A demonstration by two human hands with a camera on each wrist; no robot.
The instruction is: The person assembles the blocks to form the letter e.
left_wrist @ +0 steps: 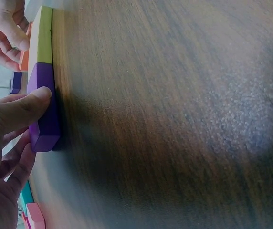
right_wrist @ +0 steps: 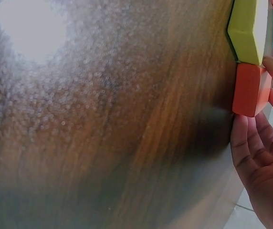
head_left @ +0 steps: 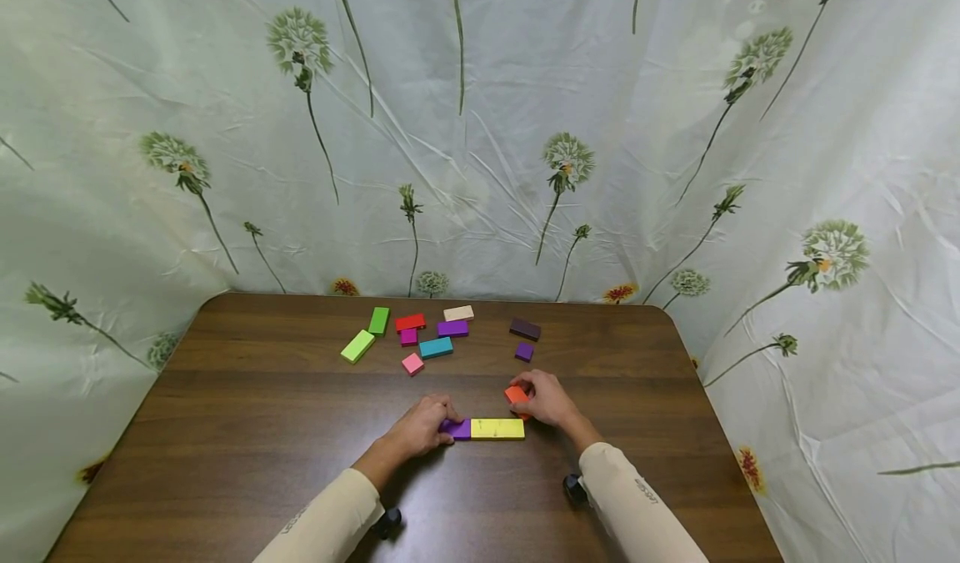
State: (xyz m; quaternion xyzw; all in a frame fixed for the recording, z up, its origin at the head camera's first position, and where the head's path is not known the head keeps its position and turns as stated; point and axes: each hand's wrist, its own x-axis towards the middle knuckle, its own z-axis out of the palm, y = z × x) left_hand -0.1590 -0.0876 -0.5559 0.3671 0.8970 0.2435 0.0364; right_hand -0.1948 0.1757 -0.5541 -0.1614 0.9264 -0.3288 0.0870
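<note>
My left hand (head_left: 422, 426) pinches a purple block (head_left: 460, 429), its thumb on the near side in the left wrist view. The purple block's right end meets a long yellow block (head_left: 497, 429), and the two lie in a straight row. My right hand (head_left: 549, 399) holds an orange block (head_left: 515, 395) between thumb and fingers, just behind the yellow block's right end. In the right wrist view the orange block (right_wrist: 251, 89) looks close against the yellow block (right_wrist: 246, 33); whether they touch I cannot tell.
Farther back on the brown table (head_left: 262, 429) lie several loose blocks, among them light green (head_left: 357, 346), teal (head_left: 436, 348), pink (head_left: 412, 364) and red (head_left: 410, 322). A dark block (head_left: 525, 329) and a small purple block (head_left: 524, 351) lie to their right. A flowered curtain (head_left: 465, 171) hangs behind.
</note>
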